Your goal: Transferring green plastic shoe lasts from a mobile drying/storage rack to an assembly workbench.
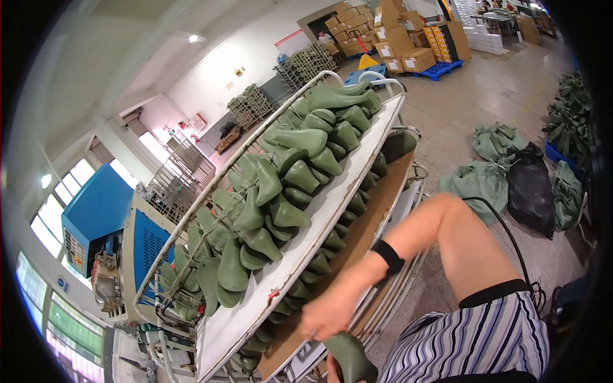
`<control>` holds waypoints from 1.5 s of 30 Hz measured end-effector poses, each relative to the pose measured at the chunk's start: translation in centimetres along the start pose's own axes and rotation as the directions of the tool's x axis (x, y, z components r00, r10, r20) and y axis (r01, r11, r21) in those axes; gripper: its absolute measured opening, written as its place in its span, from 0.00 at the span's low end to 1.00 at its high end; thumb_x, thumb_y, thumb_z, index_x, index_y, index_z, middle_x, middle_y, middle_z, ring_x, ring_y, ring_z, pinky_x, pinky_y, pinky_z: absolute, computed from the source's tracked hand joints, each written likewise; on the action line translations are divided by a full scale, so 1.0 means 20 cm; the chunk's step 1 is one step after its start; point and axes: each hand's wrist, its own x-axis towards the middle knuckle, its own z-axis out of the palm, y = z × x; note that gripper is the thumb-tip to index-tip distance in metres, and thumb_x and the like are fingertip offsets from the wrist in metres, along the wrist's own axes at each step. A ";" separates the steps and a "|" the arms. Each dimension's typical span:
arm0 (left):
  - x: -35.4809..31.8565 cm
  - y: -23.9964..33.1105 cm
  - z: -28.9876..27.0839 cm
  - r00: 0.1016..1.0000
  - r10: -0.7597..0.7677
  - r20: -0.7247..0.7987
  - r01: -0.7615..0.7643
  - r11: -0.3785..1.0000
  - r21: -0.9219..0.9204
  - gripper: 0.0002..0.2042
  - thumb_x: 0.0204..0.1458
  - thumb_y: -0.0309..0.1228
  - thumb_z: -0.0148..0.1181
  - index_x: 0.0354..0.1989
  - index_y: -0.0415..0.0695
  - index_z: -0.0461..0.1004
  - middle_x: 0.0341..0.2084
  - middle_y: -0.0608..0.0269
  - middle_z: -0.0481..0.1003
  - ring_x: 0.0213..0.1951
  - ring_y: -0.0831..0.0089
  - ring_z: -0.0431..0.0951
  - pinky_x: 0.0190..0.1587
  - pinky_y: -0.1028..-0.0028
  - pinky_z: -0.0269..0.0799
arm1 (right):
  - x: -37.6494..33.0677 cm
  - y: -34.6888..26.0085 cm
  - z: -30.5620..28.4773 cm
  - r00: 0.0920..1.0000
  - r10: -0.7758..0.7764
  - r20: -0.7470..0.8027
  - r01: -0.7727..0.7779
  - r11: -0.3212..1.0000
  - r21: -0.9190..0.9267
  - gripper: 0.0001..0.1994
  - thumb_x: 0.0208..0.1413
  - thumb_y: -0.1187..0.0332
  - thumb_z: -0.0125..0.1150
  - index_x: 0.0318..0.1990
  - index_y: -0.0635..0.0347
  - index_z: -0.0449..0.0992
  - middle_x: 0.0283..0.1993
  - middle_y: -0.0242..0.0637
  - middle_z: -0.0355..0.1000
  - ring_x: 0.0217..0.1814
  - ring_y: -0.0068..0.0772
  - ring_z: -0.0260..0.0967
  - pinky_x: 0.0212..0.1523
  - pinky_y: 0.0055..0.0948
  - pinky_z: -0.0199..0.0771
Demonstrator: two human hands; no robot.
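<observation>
A green shoe last [350, 359] is at the lower edge of the head view, with my left hand [333, 371] closed round its side; only a few of its fingers show. Right above it is my right hand [330, 314], its back toward me and its fingers bent downward next to the last's upper end. What those fingers hold, if anything, is hidden. A black band [387, 258] circles my right wrist. Beside both hands, a rack with a white upper shelf [300, 246] carries rows of green shoe lasts [297, 142], and more lasts fill the brown shelf [341, 271] below.
A blue and cream machine [102, 217] stands left of the rack. Green sacks [476, 182] and a black bag [531, 191] lie on the floor at right, near a blue crate piled with lasts [568, 121]. Cardboard boxes [396, 45] are stacked farther back.
</observation>
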 end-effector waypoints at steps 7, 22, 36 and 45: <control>0.14 -0.04 0.01 0.998 -0.016 -0.066 0.013 0.999 -0.036 0.34 0.39 0.27 0.61 0.59 0.35 0.57 0.52 0.49 0.65 0.51 0.63 0.67 0.52 0.69 0.62 | 0.59 0.03 -1.00 0.985 0.092 0.143 0.034 0.719 -0.695 0.32 0.37 0.60 0.68 0.51 0.64 0.66 0.49 0.46 0.69 0.48 0.47 0.68 0.48 0.42 0.67; 0.37 -0.10 -0.02 0.948 -0.104 -0.300 0.057 0.985 -0.162 0.29 0.40 0.28 0.57 0.56 0.36 0.61 0.48 0.52 0.68 0.49 0.62 0.69 0.51 0.67 0.65 | 0.84 0.11 -0.80 0.823 0.355 0.443 0.368 0.261 -0.892 0.13 0.34 0.59 0.70 0.29 0.52 0.81 0.32 0.31 0.77 0.34 0.39 0.73 0.33 0.35 0.71; 0.59 -0.14 -0.06 0.915 -0.167 -0.366 0.084 0.969 -0.233 0.25 0.42 0.30 0.54 0.53 0.37 0.65 0.45 0.54 0.71 0.46 0.62 0.71 0.50 0.64 0.67 | 0.76 0.39 -0.62 0.694 -0.006 0.720 0.720 -0.035 -0.693 0.09 0.41 0.67 0.62 0.33 0.57 0.77 0.38 0.42 0.74 0.41 0.46 0.71 0.37 0.44 0.71; -0.11 -0.51 0.04 0.571 -0.346 -0.745 -0.130 0.857 -0.498 0.23 0.43 0.31 0.51 0.51 0.38 0.68 0.43 0.56 0.73 0.45 0.61 0.72 0.50 0.62 0.68 | 0.80 0.31 -0.85 0.690 -0.629 0.357 0.537 0.114 -0.836 0.06 0.38 0.68 0.57 0.20 0.60 0.73 0.21 0.43 0.71 0.27 0.46 0.71 0.26 0.41 0.69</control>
